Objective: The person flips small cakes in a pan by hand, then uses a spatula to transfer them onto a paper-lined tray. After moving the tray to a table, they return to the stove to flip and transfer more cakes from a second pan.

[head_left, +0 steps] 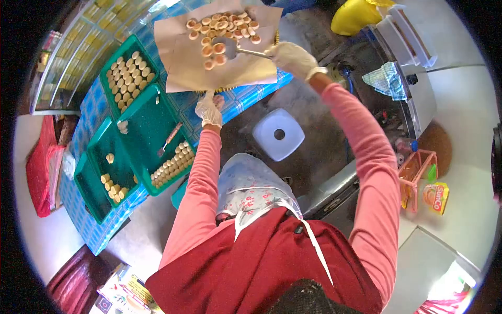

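My gloved right hand (293, 60) is wrapped around the handle of a metal spatula (253, 53). The spatula's blade lies among small round browned pastries (219, 23), with several of them on or just beside it. These pastries are heaped at the far side of a sheet of brown paper (183, 68), which lines a basket or tray whose yellowish woven rim (230, 89) peeks out below. At the near edge of that rim, my gloved left hand (210, 109) is closed; the paper partly hides its fingertips.
Left of me, green trays (144, 123) on a blue checked tablecloth (78, 201) carry pale round dough pieces (128, 78) and a small pink-handled tool (171, 137). A light blue plastic stool (278, 134) stands on the floor ahead. At right are a checked cloth (386, 81) and a pink rack (418, 170).
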